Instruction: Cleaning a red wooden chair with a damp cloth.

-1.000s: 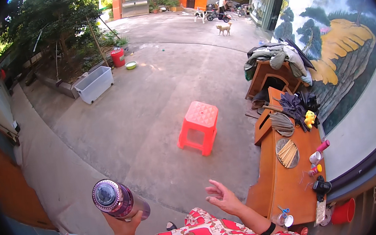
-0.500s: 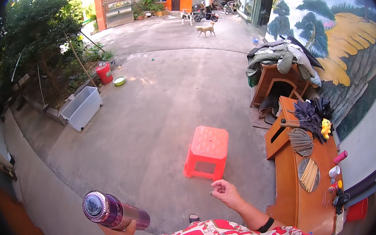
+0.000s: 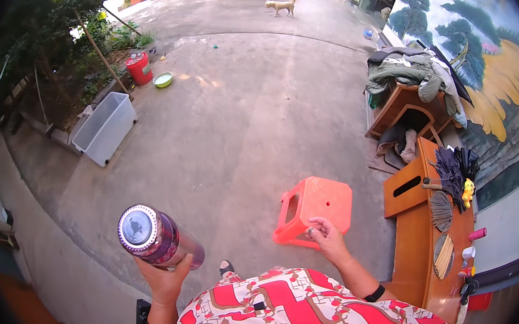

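Observation:
My left hand (image 3: 166,278) is wrapped round the lower body of a purple thermos flask (image 3: 161,237), held tilted at the left with its round, pale-rimmed end toward me. In front of the red plastic stool (image 3: 332,195), my right hand (image 3: 329,243) is raised with thumb and fingers drawn together. Whatever lies between them, if anything, is too small to name. The hand overlaps the stool's near edge in the picture; whether it touches is unclear. The stool leans on the concrete, its top tipped to the right and the side opening facing left.
On the right stands a wooden cabinet (image 3: 407,241) carrying incense-like sticks (image 3: 443,256), a dark umbrella (image 3: 453,167) and a yellow toy (image 3: 467,192). Clothes (image 3: 411,70) cover a wooden frame behind it. A clear bin (image 3: 106,129), red bucket (image 3: 139,70) and green basin (image 3: 163,80) stand left. Two dogs (image 3: 282,7) are far off.
The stool has turned and tipped to the right. My right hand has moved right and up in front of it. My left hand keeps hold of the flask. The view has dipped lower.

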### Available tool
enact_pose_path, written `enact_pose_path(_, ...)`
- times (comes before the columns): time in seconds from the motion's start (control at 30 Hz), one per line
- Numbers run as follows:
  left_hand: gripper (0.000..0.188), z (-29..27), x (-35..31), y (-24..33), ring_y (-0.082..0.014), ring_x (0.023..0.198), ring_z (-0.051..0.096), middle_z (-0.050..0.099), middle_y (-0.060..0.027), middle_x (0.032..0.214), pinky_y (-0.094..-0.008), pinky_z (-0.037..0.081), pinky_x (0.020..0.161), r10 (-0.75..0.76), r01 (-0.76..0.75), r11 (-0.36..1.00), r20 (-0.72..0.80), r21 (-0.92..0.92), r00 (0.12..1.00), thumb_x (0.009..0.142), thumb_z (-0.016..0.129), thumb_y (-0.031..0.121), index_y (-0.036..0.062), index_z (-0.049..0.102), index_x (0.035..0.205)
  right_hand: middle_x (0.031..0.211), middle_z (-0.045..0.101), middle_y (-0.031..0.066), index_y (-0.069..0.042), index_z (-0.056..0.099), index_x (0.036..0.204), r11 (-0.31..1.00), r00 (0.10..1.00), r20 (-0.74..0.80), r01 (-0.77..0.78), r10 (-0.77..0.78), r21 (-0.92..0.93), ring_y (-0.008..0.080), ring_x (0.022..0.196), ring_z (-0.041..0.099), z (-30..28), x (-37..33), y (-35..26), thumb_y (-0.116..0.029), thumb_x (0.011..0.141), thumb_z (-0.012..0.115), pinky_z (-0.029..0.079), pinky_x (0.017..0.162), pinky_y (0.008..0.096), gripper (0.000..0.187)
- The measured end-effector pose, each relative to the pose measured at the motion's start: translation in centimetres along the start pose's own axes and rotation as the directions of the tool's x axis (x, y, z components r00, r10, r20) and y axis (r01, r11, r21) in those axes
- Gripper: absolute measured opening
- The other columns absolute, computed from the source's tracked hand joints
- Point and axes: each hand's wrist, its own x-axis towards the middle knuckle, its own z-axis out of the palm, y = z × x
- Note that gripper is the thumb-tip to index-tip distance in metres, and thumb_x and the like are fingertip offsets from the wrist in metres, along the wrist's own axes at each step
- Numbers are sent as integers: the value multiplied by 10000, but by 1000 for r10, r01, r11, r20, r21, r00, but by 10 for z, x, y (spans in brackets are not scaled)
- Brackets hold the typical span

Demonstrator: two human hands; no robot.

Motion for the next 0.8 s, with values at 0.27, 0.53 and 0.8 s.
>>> enact_pose_path(0.27,914,62,190,-35,-209,1077,493,463,-110,1182,-342,380,958,-20,28,999,254,-26,967,557,837,176,27,299,1280,923,618,64,-16,500,1164,997,994,-89,-69,66,-25,118,808,608,38,103,-5,-68,886,561,498,725,240,289)
enact_pose_path(0.53,933,152,346,-95,-216,1094,488,451,-117,1197,-356,391,953,-89,111,992,309,-54,947,551,835,154,28,281,1290,858,601,28,-16,516,1143,991,964,-241,-127,113,-44,81,751,585,59,294,-18,-39,832,604,486,673,213,324)
enact_pose_path(0.8,1025,205,512,-169,-226,1116,470,434,-131,1214,-359,384,962,-115,130,990,247,-48,962,536,822,122,25,212,1354,706,487,-50,-46,575,1054,961,954,-271,51,-128,-273,41,624,474,92,505,-112,-52,776,638,422,573,198,285)
